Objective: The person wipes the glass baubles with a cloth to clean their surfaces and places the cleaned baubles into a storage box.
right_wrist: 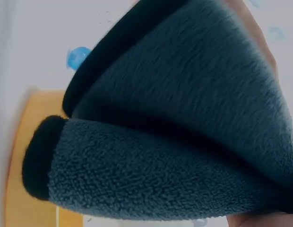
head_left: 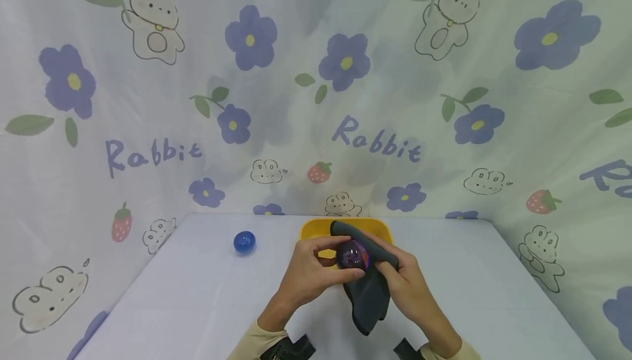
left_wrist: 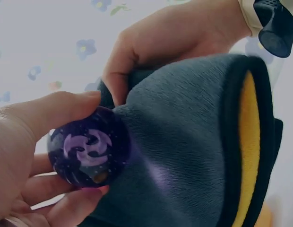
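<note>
A glossy dark purple ball [left_wrist: 90,146] with a pale swirl emblem sits between the thumb and fingers of my left hand [head_left: 308,269]. My right hand [head_left: 407,280] grips a dark grey plush cloth [head_left: 370,294] right beside the ball. In the left wrist view the cloth lies against the ball's side, and its folded edge shows a yellow inner face. The right wrist view is mostly filled by the folded cloth [right_wrist: 151,170], which hides most of the right hand.
Behind the hands stands a yellow container [head_left: 311,228], partly covered by them and the cloth. To the left, a shiny blue ball [head_left: 244,242] rests on the white table [head_left: 197,294]. A patterned curtain [head_left: 296,118] hangs at the table's back and sides.
</note>
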`<state>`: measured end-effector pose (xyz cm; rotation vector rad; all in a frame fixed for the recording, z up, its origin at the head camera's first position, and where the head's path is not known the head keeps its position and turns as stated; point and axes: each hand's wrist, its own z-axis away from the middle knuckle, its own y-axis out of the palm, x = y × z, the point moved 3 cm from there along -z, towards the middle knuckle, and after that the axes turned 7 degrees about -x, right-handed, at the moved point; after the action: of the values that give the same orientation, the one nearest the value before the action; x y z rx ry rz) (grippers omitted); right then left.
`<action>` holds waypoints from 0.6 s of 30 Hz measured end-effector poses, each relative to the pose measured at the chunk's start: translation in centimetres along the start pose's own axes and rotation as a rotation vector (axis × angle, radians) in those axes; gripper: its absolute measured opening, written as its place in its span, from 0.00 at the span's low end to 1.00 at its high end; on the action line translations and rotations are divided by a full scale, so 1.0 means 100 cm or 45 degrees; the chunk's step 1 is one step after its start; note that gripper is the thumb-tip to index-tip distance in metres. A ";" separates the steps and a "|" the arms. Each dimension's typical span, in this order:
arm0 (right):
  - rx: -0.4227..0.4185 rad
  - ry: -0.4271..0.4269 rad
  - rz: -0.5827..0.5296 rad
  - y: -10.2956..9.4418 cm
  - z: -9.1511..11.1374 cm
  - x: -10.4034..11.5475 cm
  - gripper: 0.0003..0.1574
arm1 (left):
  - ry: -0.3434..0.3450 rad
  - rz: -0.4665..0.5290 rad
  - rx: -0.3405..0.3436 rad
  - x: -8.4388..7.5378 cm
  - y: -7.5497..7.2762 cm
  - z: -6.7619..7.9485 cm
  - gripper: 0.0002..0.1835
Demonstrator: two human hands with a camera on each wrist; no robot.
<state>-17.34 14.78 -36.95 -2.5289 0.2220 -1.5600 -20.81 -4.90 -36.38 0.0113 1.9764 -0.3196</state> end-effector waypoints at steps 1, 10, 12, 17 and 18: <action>0.004 0.007 -0.012 0.000 -0.001 -0.001 0.32 | 0.007 0.015 -0.003 -0.001 0.000 0.000 0.28; 0.058 0.116 -0.101 0.004 -0.002 0.000 0.33 | 0.078 0.137 -0.125 0.000 -0.001 -0.003 0.28; 0.058 0.141 -0.094 0.005 -0.001 0.001 0.33 | 0.092 0.159 -0.150 0.000 -0.002 -0.004 0.28; 0.033 0.171 -0.050 0.007 0.001 0.003 0.33 | 0.076 0.184 -0.184 0.003 -0.002 -0.007 0.31; 0.018 0.174 -0.041 0.007 0.001 0.003 0.33 | 0.069 0.174 -0.185 0.004 -0.002 -0.007 0.32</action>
<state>-17.09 14.02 -36.89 -2.4290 0.1867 -1.7425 -21.67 -5.00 -36.44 0.0626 2.0365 -0.0875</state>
